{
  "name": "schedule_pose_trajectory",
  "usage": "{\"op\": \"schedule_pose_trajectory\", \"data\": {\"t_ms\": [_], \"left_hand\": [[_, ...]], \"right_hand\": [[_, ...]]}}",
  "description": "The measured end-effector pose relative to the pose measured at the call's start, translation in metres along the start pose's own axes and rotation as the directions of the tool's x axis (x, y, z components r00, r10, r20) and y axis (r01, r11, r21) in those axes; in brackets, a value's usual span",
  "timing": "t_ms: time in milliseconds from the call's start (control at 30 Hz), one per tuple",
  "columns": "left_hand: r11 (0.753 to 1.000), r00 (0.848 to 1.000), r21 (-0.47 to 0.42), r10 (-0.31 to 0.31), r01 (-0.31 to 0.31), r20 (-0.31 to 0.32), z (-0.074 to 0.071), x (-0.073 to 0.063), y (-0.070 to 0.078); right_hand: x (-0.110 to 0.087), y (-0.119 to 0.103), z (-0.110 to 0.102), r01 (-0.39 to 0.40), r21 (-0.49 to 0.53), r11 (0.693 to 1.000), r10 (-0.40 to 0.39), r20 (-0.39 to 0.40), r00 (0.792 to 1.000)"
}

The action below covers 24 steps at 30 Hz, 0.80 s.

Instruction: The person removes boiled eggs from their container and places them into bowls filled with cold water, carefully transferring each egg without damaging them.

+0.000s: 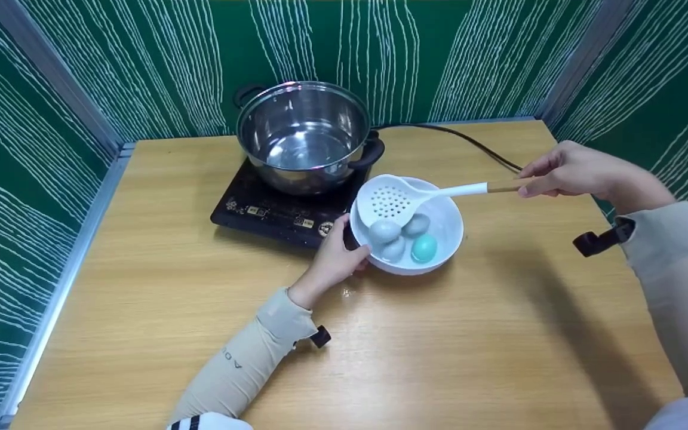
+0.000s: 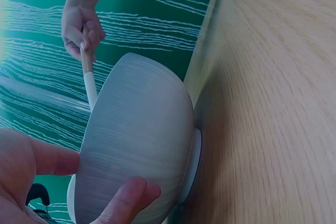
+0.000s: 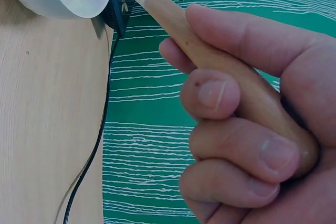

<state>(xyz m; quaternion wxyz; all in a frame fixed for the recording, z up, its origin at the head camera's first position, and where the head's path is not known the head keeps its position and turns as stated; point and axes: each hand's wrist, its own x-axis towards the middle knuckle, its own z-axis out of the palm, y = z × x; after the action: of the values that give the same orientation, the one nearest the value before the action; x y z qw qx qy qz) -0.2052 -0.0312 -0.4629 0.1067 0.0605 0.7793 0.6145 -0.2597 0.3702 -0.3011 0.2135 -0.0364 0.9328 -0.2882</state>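
Note:
My right hand grips the wooden handle of a white slotted skimmer, fingers curled round it. The perforated head lies over the far left part of a white bowl, close to the eggs. Several pale grey eggs and one turquoise egg sit in the bowl. At the bowl's left side, my left hand holds its outer wall. Thumb and a finger press on the bowl in the left wrist view; the eggs are hidden there.
Behind and left of the bowl stands a steel pot with dark handles, on a black induction cooker. A black cable runs along the back right of the wooden table. Green patterned panels enclose the table's back and sides.

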Motion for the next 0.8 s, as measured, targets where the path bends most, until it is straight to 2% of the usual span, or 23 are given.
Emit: {"op": "schedule_pose_trajectory", "data": {"t_ms": [367, 800], "left_hand": [[1.000, 1.000, 0.003, 0.005, -0.005, -0.003, 0.000, 0.000, 0.000], [1.000, 1.000, -0.017, -0.003, 0.003, -0.003, 0.001, 0.000, 0.001]], "right_hand": [[-0.006, 0.004, -0.009, 0.013, 0.084, 0.996, -0.009, -0.040, 0.999], [-0.006, 0.020, -0.022, -0.039, 0.156, 0.987, 0.051, -0.074, 0.996]]}}
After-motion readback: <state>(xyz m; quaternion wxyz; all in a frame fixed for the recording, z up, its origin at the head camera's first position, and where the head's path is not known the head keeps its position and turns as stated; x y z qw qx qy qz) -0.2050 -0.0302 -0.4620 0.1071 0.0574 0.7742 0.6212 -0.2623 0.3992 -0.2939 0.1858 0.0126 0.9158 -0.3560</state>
